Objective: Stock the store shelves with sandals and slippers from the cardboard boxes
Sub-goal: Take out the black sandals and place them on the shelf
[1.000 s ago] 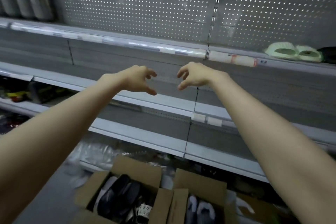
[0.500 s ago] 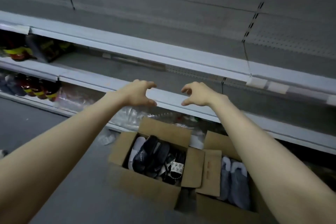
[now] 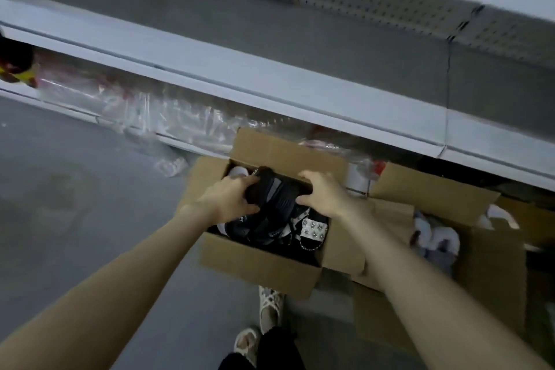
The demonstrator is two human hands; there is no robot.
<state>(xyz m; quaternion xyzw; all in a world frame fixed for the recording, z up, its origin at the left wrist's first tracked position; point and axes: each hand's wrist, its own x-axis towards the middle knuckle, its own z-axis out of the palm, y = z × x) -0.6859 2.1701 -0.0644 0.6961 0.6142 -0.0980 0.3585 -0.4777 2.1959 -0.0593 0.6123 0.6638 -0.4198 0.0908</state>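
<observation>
Bending over the left cardboard box (image 3: 258, 264) on the floor, the person is gripping a bundle of black slippers (image 3: 276, 198) between both hands. The left hand (image 3: 228, 198) is curling round the bundle's left side, and the right hand (image 3: 322, 192) is pinching its right side with thumb and bent fingers. The slippers are lying with their long axis running near to far, squarely between the two hands. They are looking matt, ribbed and rubbery. A white studded sandal (image 3: 313, 230) is lying just beside them, nearer and to the right. The grey metal shelf (image 3: 270, 81) is sitting above and beyond the box, so I judge the lift is going to be up and away.
</observation>
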